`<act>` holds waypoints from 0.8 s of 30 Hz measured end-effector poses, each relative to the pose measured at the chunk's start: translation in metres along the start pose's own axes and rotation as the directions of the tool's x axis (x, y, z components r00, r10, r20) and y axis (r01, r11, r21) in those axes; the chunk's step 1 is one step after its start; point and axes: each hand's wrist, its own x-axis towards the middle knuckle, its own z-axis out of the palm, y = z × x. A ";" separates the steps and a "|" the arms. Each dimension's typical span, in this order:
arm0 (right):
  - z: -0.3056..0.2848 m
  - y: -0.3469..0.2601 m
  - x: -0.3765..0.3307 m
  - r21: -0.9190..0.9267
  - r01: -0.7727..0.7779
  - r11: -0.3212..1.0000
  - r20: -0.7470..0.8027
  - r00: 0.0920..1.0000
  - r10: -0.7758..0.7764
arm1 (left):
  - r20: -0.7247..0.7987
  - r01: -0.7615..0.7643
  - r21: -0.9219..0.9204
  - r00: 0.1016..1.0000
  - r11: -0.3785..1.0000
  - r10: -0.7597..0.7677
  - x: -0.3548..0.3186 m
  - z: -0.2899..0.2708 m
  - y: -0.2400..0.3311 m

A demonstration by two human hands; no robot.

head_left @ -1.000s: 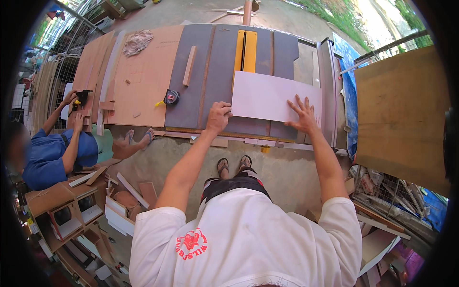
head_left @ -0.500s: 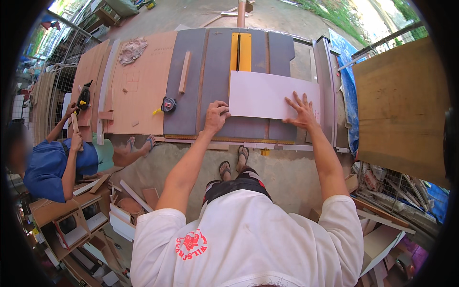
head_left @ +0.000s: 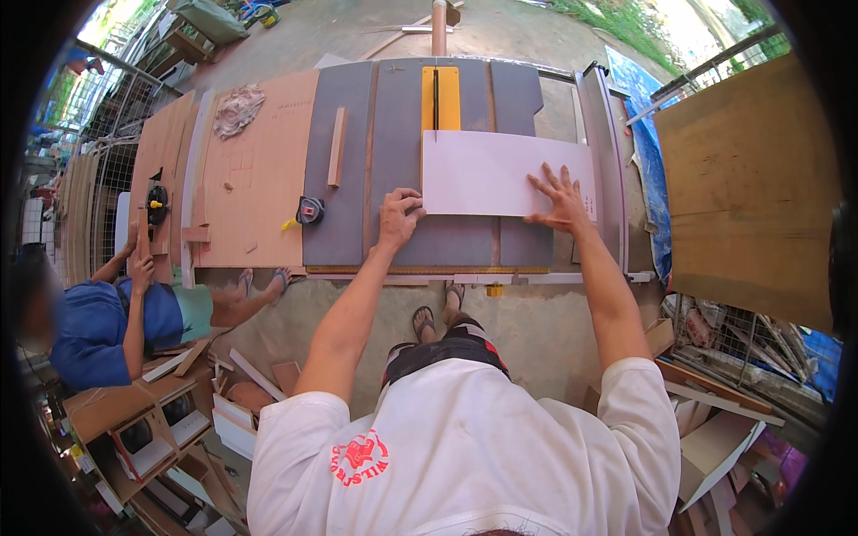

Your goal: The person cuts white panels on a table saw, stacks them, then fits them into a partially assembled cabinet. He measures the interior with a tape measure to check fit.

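A white rectangular board (head_left: 487,174) lies flat on the grey top of a table saw (head_left: 393,179). Its far left corner overlaps the yellow insert (head_left: 453,98), where a dark slot runs away from me. My left hand (head_left: 399,219) has its fingers curled at the board's near left corner, pinching the edge. Spread over the right part of the board, my right hand (head_left: 560,201) presses down with fingers apart. The board's right end meets the long fence (head_left: 608,170) at the right. Whatever lies beneath the board is hidden.
A wood strip (head_left: 337,147) and a tape measure (head_left: 310,211) lie left of the board. Further left are a plywood panel (head_left: 268,170) and a crumpled cloth (head_left: 239,111). A co-worker in blue (head_left: 116,326) handles a piece of wood there. Offcuts (head_left: 259,375) crowd the floor behind.
The board and both my hands have slid slightly away from me across the saw table. My view has shifted a little. At left, the co-worker's hands and the dark tool beside them have moved.
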 end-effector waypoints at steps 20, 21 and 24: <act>-0.010 0.010 0.038 -0.001 -0.002 1.000 0.008 1.000 0.002 | -0.032 0.061 -0.037 0.998 0.997 -0.062 0.038 0.004 -0.003; -0.011 0.009 0.039 0.003 -0.007 1.000 0.012 1.000 0.007 | -0.039 0.067 -0.046 0.997 0.997 -0.069 0.040 0.005 -0.004; -0.013 0.013 0.047 -0.003 -0.005 1.000 0.004 1.000 0.005 | -0.065 0.042 -0.005 0.997 0.999 -0.043 0.048 0.007 -0.007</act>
